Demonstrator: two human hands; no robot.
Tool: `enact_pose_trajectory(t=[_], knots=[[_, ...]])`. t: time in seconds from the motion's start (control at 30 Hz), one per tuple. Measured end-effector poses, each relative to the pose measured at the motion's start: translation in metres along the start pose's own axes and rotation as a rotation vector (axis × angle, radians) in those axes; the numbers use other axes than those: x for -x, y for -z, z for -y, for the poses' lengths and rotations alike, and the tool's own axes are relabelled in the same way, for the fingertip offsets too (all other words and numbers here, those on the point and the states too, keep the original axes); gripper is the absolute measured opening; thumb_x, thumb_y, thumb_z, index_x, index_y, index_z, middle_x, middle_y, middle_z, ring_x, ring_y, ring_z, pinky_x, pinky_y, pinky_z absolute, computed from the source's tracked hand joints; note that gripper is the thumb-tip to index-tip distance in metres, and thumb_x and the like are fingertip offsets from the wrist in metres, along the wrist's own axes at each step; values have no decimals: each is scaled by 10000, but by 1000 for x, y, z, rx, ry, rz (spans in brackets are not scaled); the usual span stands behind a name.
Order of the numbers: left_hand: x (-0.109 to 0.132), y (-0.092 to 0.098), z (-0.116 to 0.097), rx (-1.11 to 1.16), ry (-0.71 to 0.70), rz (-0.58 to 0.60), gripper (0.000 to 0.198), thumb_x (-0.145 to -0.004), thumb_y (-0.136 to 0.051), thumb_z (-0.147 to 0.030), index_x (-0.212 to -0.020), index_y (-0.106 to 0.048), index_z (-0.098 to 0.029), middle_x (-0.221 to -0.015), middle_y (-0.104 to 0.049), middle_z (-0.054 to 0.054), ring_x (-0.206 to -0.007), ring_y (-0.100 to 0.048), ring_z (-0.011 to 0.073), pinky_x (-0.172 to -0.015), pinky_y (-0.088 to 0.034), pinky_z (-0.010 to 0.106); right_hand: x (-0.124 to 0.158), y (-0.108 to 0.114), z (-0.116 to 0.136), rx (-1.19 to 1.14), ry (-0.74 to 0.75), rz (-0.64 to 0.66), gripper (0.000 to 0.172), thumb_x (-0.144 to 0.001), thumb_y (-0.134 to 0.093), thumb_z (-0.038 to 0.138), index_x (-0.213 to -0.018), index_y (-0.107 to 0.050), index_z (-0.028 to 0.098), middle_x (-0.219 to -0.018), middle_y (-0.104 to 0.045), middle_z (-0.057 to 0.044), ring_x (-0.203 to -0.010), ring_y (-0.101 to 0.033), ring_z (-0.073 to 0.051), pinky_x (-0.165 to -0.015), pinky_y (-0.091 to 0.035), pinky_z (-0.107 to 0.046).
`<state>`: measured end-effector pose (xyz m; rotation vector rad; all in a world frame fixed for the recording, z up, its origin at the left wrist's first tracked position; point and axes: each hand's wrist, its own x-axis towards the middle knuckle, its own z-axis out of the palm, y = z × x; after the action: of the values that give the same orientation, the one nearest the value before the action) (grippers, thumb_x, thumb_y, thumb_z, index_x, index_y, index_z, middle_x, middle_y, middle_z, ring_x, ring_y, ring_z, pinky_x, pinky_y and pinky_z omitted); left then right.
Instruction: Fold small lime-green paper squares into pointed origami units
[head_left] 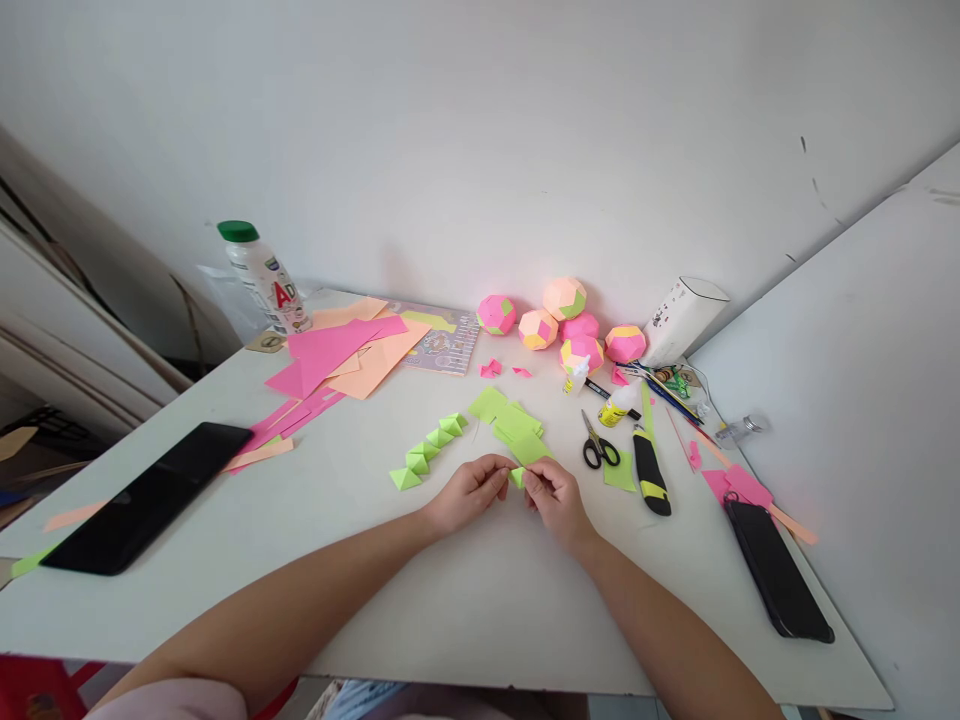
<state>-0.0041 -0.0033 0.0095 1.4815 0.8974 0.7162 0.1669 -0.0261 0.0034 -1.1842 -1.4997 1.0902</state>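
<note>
Between my two hands is a small folded piece of green paper [517,477]. My left hand [471,492] pinches its left side, and my right hand [556,497] pinches its right side. Fingers cover most of it. Just beyond lie flat green paper pieces [517,425], loosely overlapping. To the left, a slanting row of folded green paper units [427,450] rests on the table, each with raised creases. Black-handled scissors [600,445] lie right of my right hand, beside a green square of paper [619,471] and a black and yellow utility knife [651,472].
Several pink, orange and yellow paper balls [564,322] sit against the wall. Two glue bottles [616,405] are near them. Pink and orange sheets [337,350] and a white bottle [266,283] occupy the back left. A black tablet [150,500] lies left, a black phone [780,570] right.
</note>
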Motion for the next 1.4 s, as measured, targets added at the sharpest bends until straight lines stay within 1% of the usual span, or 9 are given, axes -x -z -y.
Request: enact_pose_trajectory(t=[0.23, 0.4, 0.57, 0.7, 0.87, 1.07, 1.23, 1.4], knots=[[0, 0, -2, -20, -11, -6, 306, -851, -430, -409, -980, -541, -155, -652, -507, -21, -521, -399, 98, -489, -328, 222, 0, -1, 2, 0, 2, 6, 212, -853, -531, 346, -777, -590, 157, -684, -479, 15, -510, -490, -83, -481, -414, -220], [0, -1, -2, -22, -17, -16, 268, -836, -457, -401, -892, -546, -155, -647, -506, -22, -534, -395, 95, -492, -318, 216, 0, 0, 2, 11, 17, 14, 217, -850, -533, 343, -762, -597, 155, -676, -481, 11, -517, -483, -86, -485, -409, -221], [-1, -1, 2, -1, -9, -29, 280, -812, -496, -446, -784, -499, -167, -597, -472, -43, -491, -345, 78, -453, -277, 200, 1, 0, 1, -28, -43, 6, 218, -848, -530, 361, -770, -560, 159, -581, -480, 27, -503, -463, -94, -490, -403, -219], [-1, -1, 5, 30, -24, -13, 303, -799, -522, -463, -735, -462, -173, -568, -439, -56, -485, -329, 72, -448, -267, 192, 2, 0, 2, -58, -57, 1, 223, -851, -521, 369, -767, -537, 163, -557, -483, 30, -504, -464, -99, -493, -399, -220], [0, 0, 5, 32, -37, 3, 300, -809, -512, -455, -731, -452, -171, -567, -426, -58, -491, -322, 71, -457, -268, 194, 2, 0, 4, -53, -60, 1, 230, -850, -523, 363, -737, -531, 162, -541, -483, 29, -491, -451, -96, -486, -386, -217], [0, 1, 6, 8, -37, 6, 301, -795, -527, -443, -701, -409, -182, -535, -339, -81, -481, -266, 67, -438, -233, 184, 3, 1, 3, -59, -68, -5, 237, -851, -521, 369, -738, -534, 161, -537, -482, 30, -492, -451, -95, -489, -386, -214], [0, 1, 3, -4, -30, 27, 305, -783, -535, -437, -685, -406, -178, -545, -344, -78, -486, -263, 62, -438, -238, 181, 2, 1, 2, -51, -85, -32, 257, -852, -514, 394, -760, -540, 156, -531, -486, 29, -494, -455, -98, -479, -382, -214], [0, 0, 3, -14, -40, 39, 285, -785, -537, -412, -687, -416, -174, -568, -367, -68, -500, -285, 64, -451, -254, 186, 2, 0, 1, -53, -104, -34, 260, -852, -516, 408, -845, -561, 152, -539, -493, 27, -502, -471, -108, -484, -397, -224]])
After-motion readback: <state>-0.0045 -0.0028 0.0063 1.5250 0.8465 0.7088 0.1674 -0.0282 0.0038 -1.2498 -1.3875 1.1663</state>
